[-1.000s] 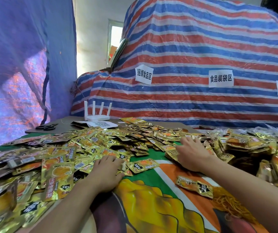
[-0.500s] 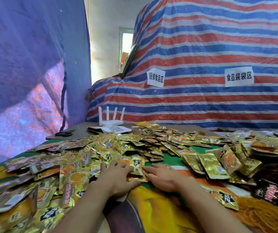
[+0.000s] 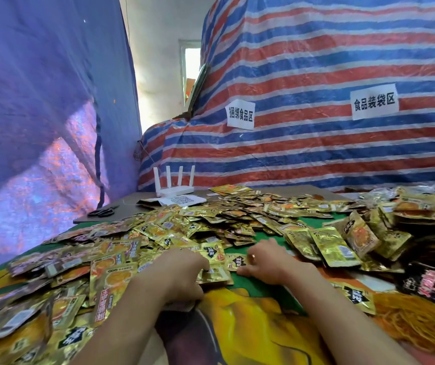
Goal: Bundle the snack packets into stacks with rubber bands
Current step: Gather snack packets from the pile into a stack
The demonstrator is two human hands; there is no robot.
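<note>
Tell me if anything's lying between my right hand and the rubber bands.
One loose packet lies flat between the right hand and the rubber bands, at the pile's near edge. It is low, so the hand could likely pass over it. Nothing taller shows there.

Packets (image 3: 184, 227): heaped L–R across table (image 3: 253, 327).
Router (image 3: 174, 189): behind packets, far edge.
Scissors (image 3: 100, 212): L of router.
Rubber bands (image 3: 408, 317): front R, nr packets.
</note>
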